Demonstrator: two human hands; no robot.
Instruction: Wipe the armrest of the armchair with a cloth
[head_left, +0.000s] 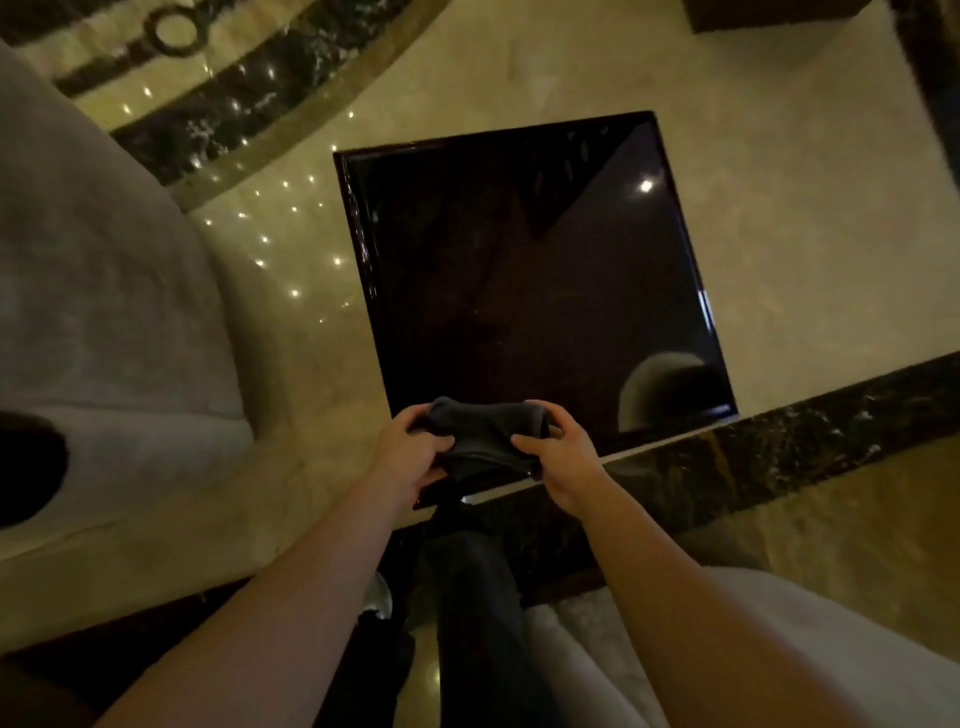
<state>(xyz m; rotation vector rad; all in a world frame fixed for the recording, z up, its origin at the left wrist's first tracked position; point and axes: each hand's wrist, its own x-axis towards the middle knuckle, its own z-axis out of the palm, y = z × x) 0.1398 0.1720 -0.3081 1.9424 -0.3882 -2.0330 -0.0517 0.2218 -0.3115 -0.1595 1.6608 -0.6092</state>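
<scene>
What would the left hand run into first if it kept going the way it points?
Probably the glossy dark square table top, since the left hand points forward over it; depth is unclear.

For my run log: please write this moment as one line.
phase: preparing | left hand + right hand: gripping dark cloth | over glossy side table | armchair: untouched

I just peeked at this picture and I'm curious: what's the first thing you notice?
The shiny square black table in the middle grabs the eye first, standing on the pale glossy floor that sparkles with reflected lights. Right at its near edge, the left hand and right hand hold a bunched dark cloth between them. A big grey armchair sits on the left.
</scene>
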